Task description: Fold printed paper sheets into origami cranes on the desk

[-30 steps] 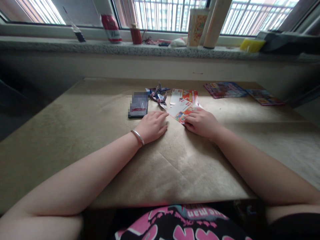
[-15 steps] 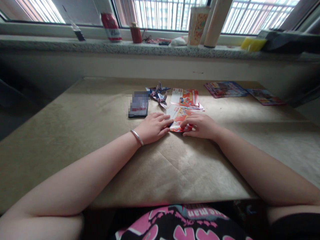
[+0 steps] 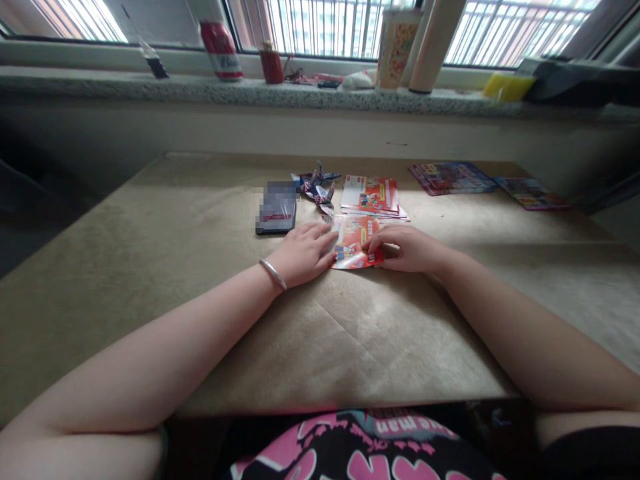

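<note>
A red-and-white printed leaflet (image 3: pixel 353 241) lies on the table between my hands. My left hand (image 3: pixel 306 253), with a silver bangle at the wrist, rests flat at the leaflet's left edge, fingers stretched out. Thumb and fingers of my right hand (image 3: pixel 413 249) pinch the leaflet's right side near its lower corner. Just behind it sits a stack of similar leaflets (image 3: pixel 373 195). Folded paper pieces in blue and white (image 3: pixel 317 185) stand left of that stack. Beside them, near my left fingertips, is a dark phone-like device (image 3: pixel 277 212), partly blurred out.
Two piles of colourful printed sheets, a larger pile (image 3: pixel 450 179) and a smaller one (image 3: pixel 533 193), lie at the table's far right. On the granite windowsill (image 3: pixel 310 100) stand a red can (image 3: pixel 221 52), a small red bottle (image 3: pixel 271 65), a patterned cup (image 3: pixel 397 50) and a yellow object (image 3: pixel 507 87).
The leaflet's near edge has shifted slightly toward me and it lies straighter. My left fingers have drawn back a little to the left; my right fingers have closed on the leaflet's right side.
</note>
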`<state>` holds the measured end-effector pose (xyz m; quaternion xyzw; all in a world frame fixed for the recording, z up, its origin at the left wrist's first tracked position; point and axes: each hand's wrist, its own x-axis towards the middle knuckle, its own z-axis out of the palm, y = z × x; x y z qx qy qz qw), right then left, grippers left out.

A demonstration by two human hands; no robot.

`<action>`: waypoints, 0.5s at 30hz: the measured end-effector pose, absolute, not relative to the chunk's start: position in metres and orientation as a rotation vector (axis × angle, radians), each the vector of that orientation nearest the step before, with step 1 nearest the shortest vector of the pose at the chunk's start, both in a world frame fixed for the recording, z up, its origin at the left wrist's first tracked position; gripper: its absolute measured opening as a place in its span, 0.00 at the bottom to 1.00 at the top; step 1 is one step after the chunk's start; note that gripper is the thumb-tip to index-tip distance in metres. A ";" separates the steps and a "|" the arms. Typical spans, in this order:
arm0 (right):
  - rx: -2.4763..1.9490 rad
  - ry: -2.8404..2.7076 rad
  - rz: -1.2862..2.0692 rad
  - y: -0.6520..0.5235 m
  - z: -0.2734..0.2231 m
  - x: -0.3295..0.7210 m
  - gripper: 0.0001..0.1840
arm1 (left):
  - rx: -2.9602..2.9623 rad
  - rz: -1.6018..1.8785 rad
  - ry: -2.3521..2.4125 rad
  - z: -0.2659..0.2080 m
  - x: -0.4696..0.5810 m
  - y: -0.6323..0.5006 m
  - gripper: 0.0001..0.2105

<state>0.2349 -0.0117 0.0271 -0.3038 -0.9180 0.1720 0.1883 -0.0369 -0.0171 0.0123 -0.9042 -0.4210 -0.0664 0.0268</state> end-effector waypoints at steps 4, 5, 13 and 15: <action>-0.889 -2.595 0.524 -0.015 0.031 0.236 0.05 | -2.792 -0.163 -1.313 0.011 -0.038 -0.017 0.24; -0.887 -2.598 0.536 -0.016 0.031 0.236 0.05 | -2.798 -0.163 -1.310 0.012 -0.038 -0.017 0.24; -0.792 -2.643 0.615 -0.025 0.036 0.228 0.09 | -2.961 -0.143 -1.107 0.015 -0.040 -0.015 0.24; -0.813 -2.634 0.639 -0.027 0.036 0.226 0.10 | -3.023 -0.139 -1.047 0.016 -0.039 -0.016 0.25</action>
